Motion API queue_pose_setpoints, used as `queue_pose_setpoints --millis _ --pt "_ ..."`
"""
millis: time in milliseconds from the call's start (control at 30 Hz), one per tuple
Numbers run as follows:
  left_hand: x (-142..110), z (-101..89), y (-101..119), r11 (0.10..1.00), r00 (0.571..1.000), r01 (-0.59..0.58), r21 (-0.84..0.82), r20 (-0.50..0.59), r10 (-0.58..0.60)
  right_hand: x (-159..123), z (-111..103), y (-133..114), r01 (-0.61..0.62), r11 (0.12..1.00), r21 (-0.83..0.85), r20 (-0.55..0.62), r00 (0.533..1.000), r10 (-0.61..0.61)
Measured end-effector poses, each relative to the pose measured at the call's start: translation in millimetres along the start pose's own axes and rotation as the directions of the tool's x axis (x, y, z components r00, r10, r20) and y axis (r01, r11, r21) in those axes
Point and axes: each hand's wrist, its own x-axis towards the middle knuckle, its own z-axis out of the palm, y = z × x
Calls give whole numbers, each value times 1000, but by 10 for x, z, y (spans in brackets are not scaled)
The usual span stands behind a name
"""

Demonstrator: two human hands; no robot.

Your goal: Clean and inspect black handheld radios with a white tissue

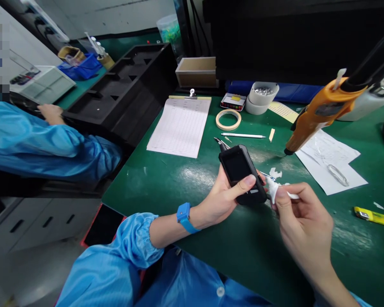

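A black handheld device (237,165) with a dark screen and a stubby antenna rests in my left hand (222,194), the thumb lying over its lower front. A blue strap circles that wrist. Close to the device's right side, my right hand (302,217) pinches a crumpled white cloth or tissue (273,187) between thumb and fingers. Whether the white piece touches the device I cannot tell. Just behind it on the table lie white scraps (275,172) and a thin metal tool, partly hidden by my hands.
An orange electric screwdriver (323,111) hangs over papers (331,162) at the right. A yellow cutter (376,216) lies near the right edge. Behind are a clipboard (182,125), tape roll (228,120), white pen (243,135) and screw cups (262,97). A co-worker's arm (45,128) is at left.
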Motion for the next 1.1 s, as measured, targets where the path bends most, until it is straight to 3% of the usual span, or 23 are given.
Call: queue_pose_setpoints --millis 100,200,433,667,800,967,1100 --pt "15 -3 11 999 999 -30 38 -14 31 -13 -69 -29 206 938 -280 -42 973 -226" --pt "30 -8 13 994 996 -74 83 -52 79 -34 -95 -64 319 829 -459 15 936 -352" --pt "2 -30 -38 983 993 -104 153 -43 112 -63 -50 -59 367 742 -561 24 903 -429" --pt "-18 -59 -96 981 991 -100 163 -67 112 3 -32 -137 401 581 -708 84 865 -496" --pt "-36 -51 -105 984 991 -80 160 -92 95 6 -48 -120 401 584 -705 79 864 -498" --pt "-32 -7 -31 989 997 -66 135 -20 70 10 -166 -107 371 623 -688 40 877 -478" --pt "-13 -21 -11 983 995 -84 160 -33 91 46 -199 -118 441 572 -692 105 845 -525"
